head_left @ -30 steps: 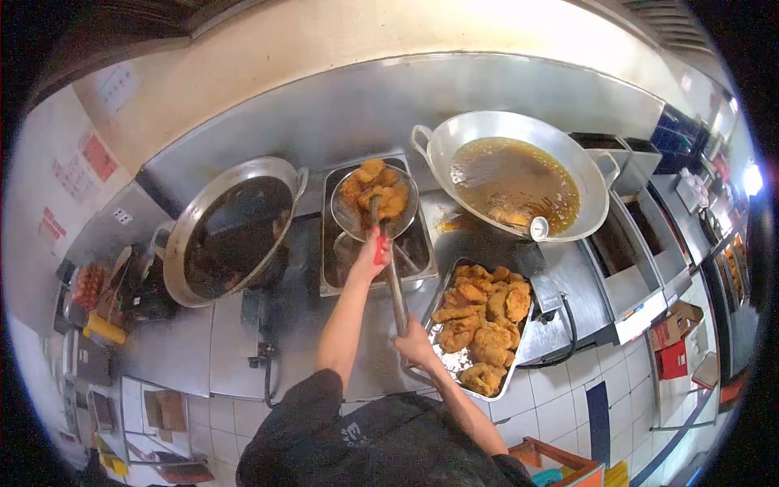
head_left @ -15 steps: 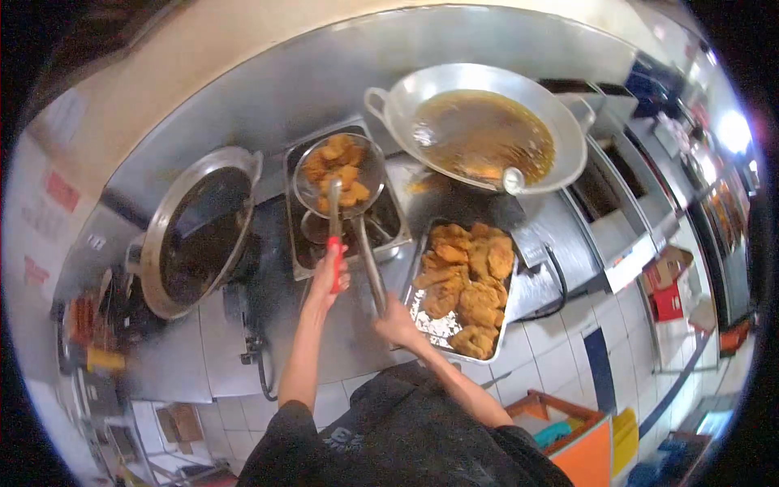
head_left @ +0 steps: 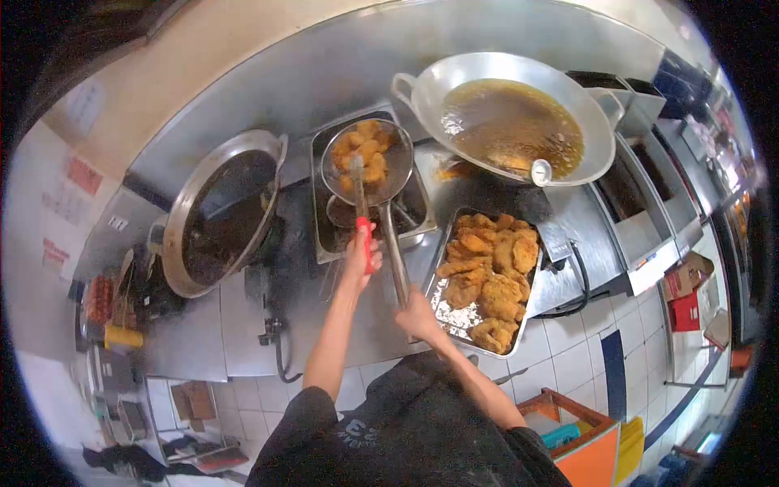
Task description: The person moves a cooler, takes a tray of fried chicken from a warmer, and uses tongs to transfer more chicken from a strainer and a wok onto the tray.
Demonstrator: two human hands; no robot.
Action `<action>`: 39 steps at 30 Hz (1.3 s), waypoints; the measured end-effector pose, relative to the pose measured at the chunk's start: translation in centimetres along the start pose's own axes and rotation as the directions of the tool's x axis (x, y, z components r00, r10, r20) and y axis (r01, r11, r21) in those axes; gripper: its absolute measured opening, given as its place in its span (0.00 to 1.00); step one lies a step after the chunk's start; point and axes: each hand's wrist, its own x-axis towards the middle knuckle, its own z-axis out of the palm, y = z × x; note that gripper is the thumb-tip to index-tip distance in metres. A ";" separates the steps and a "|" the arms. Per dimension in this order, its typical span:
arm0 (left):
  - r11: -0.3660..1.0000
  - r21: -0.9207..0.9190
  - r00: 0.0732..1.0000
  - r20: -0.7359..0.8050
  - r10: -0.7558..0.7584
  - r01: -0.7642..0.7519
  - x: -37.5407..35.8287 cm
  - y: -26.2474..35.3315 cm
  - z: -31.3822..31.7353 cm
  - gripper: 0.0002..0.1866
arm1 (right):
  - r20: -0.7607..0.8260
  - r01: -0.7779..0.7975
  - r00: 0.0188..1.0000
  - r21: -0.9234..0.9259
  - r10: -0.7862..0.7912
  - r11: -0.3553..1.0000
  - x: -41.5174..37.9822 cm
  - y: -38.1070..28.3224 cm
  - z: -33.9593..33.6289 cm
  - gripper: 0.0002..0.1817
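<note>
My left hand [head_left: 357, 258] is closed around the red handle of metal tongs [head_left: 361, 199]. The tips of the tongs are at the golden fried pieces [head_left: 370, 148] lying in a round wire strainer [head_left: 396, 172]. My right hand [head_left: 419, 316] grips the end of the strainer's long metal handle. Beneath the strainer is a rectangular steel pan [head_left: 322, 243] with dark contents, partly hidden. To the right of my right hand, a metal tray [head_left: 459, 326] holds several larger breaded, fried pieces [head_left: 497, 272], which look like chicken.
A large two-handled wok [head_left: 596, 142] of bubbling oil stands at the back right, a round metal dial [head_left: 541, 171] at its rim. Another wok [head_left: 174, 243] with dark oil is on the left. A black cable [head_left: 583, 280] loops beside the tray. An orange cabinet [head_left: 588, 454] stands at lower right.
The view has shifted, so the whole scene sits farther right and slightly higher. Both hands keep their grips, and the tongs stay at the pieces in the strainer.
</note>
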 end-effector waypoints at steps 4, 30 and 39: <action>0.995 0.079 0.998 0.011 0.054 -0.055 -0.6 0.5 0.6 0.24 | 0.019 -0.034 0.999 0.017 0.033 0.999 -0.1 -0.6 -0.5 0.29; -0.011 0.915 0.340 -0.161 -0.926 0.404 -5.4 6.2 9.7 0.24 | -0.197 0.256 0.953 0.125 -0.228 0.959 -0.5 2.2 4.4 0.18; -0.397 0.877 0.531 -0.208 -0.821 -0.271 -2.3 5.5 14.1 0.27 | -0.066 0.063 0.996 0.170 -0.052 0.983 -0.2 1.9 3.1 0.22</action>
